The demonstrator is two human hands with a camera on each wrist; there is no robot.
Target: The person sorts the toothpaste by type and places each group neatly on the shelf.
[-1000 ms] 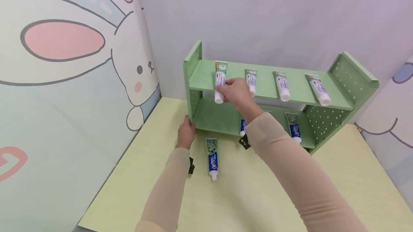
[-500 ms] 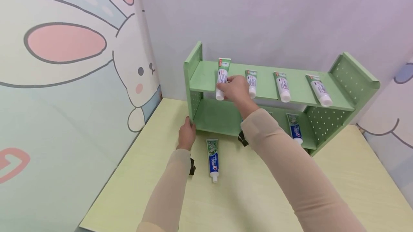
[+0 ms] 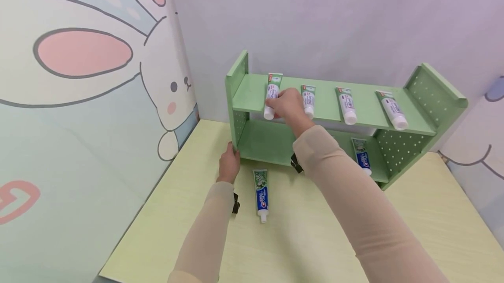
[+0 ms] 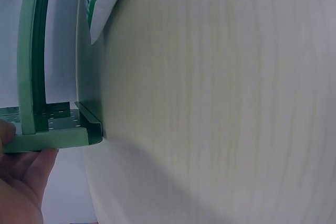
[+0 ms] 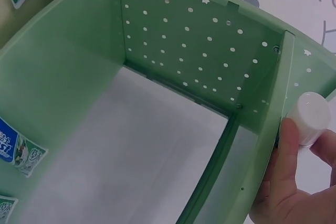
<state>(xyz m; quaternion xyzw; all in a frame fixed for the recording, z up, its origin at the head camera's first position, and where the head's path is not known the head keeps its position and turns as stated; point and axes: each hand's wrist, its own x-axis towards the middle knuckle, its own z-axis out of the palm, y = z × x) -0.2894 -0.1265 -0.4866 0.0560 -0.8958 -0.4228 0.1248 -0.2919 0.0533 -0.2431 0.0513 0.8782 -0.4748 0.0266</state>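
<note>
Tube [image 3: 271, 96] in R hand [image 3: 288, 106] fingers

Matt green painted shelf [image 3: 327, 99], glossy plastic toothpaste tube [image 3: 271, 95], smooth pale wood-grain table [image 3: 299, 239]

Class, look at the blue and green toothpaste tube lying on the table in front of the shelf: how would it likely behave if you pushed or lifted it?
The blue and green toothpaste tube lies flat with a flattened crimped end, so it would probably slide rather than roll. It looks like soft plastic and would likely give a little when squeezed. It seems small enough to lift easily with one hand.
</note>
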